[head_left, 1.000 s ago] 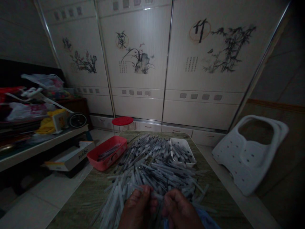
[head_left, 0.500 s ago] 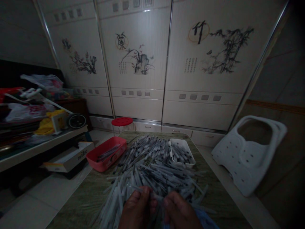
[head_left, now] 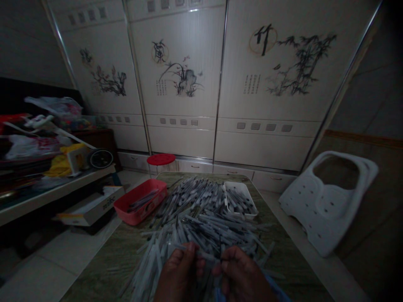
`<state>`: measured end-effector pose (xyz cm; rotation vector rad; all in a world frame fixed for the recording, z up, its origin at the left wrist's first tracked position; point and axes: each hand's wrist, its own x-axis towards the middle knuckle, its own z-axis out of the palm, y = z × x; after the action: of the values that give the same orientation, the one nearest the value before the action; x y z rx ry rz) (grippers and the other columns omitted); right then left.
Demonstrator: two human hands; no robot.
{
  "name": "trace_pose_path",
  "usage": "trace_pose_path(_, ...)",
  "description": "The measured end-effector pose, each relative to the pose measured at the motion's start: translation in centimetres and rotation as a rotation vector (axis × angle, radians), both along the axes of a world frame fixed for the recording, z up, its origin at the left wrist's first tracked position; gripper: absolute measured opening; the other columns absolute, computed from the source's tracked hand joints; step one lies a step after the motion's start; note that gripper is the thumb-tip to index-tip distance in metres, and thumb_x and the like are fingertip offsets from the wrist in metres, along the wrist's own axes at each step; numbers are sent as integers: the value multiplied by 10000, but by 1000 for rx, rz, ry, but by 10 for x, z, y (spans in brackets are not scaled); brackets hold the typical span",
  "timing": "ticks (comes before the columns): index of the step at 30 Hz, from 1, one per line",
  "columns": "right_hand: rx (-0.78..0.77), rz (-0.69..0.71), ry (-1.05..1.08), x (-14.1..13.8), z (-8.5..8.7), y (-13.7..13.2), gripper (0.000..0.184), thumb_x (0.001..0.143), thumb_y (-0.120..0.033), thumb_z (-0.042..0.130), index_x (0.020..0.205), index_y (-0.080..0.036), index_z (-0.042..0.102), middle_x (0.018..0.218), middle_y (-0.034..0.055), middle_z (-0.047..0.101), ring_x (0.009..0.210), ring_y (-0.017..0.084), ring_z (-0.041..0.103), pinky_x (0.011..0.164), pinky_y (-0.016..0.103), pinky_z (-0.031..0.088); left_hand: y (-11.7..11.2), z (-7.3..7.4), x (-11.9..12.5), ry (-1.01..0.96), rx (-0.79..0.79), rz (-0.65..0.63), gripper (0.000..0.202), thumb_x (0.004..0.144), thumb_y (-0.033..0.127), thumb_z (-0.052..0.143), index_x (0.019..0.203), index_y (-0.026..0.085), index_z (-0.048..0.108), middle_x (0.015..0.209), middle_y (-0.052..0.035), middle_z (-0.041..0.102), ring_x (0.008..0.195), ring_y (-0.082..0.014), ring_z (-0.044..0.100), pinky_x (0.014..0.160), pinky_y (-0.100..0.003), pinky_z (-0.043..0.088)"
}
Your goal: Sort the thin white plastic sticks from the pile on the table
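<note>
My left hand [head_left: 181, 268] is closed around a translucent pen [head_left: 206, 255], its thumb on top. The pen pokes out on both sides of the fingers and slants slightly down to the right. Beside its right end, my right hand [head_left: 242, 270] is pinched shut; whatever lies between those fingertips is too dark and small to make out. Under and beyond both hands spreads a large heap of pens [head_left: 217, 226] with clear barrels and some dark tips. Paler translucent pieces [head_left: 151, 264] lie to the left of my left hand.
On the table [head_left: 103, 260], a red basket [head_left: 135, 216] with some pens stands left of the heap, and a white tray [head_left: 252, 216] full of pens stands right. A red stool [head_left: 161, 159] is behind. A white plastic folding seat [head_left: 317, 205] leans at right; blue fabric [head_left: 275, 289] shows near my right hand.
My right hand has shifted slightly right and up, so more of the pen's right end shows between the hands. My left hand keeps its hold, almost in place.
</note>
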<state>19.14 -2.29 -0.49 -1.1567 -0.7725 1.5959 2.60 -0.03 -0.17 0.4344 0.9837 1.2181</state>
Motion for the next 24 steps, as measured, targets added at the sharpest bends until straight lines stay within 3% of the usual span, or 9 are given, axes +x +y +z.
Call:
trace_pose_path(3, -9, 13, 90, -5, -2, -1, 458, 727, -544, 828, 897, -224, 548, 754, -3, 769, 383, 60, 516, 356, 160, 314, -2, 1, 0, 12, 13, -33, 616, 558, 636, 969, 843, 148, 726, 610, -19, 706, 580, -134, 631, 579, -226, 485)
trace_pose_path(7, 24, 68, -64, -10, -4, -2, 567, 785, -744, 741, 870, -208, 578, 573, -63, 640, 349, 28, 365, 370, 155, 229, -4, 1, 0, 75, 58, -34, 510, 692, 571, 930, 881, 139, 735, 622, -22, 708, 558, -126, 627, 560, -212, 474)
trace_pose_path(12, 62, -48, -231, 17, -5, 4, 504, 790, -681, 753, 824, -212, 571, 585, -66, 609, 388, 48, 386, 404, 183, 216, 2, 11, -9, 23, 37, 95, 322, 778, 377, 915, 929, 155, 737, 763, -18, 745, 648, -132, 687, 627, -210, 557)
trace_pose_path(15, 92, -183, -321, 44, -4, 7, 428, 838, -620, 719, 845, -210, 598, 606, -75, 577, 424, 65, 388, 431, 199, 259, 7, 17, -20, 28, 42, 225, 161, 881, 269, 818, 979, 171, 736, 846, -16, 756, 718, -125, 715, 701, -206, 593)
trace_pose_path(18, 116, -308, -458, 61, -4, 7, 364, 903, -577, 648, 896, -214, 621, 657, -55, 603, 487, 104, 465, 470, 223, 344, 12, 17, -28, 50, 62, 269, 104, 953, 260, 730, 1017, 178, 732, 866, -18, 758, 783, -127, 727, 764, -214, 603)
trace_pose_path(21, 154, -343, -609, 65, -3, 5, 367, 930, -545, 607, 1068, -212, 678, 784, 6, 713, 663, 194, 642, 596, 291, 485, 13, 14, -28, 112, 67, 249, 187, 927, 337, 768, 1015, 176, 734, 863, -26, 767, 786, -145, 723, 743, -221, 589)
trace_pose_path(24, 159, -318, -689, 68, -1, 5, 484, 920, -509, 597, 1298, -215, 669, 933, 66, 799, 719, 250, 700, 635, 349, 523, 11, 11, -23, 263, 110, 192, 354, 869, 488, 808, 1024, 174, 754, 872, -39, 776, 792, -172, 714, 727, -233, 563)
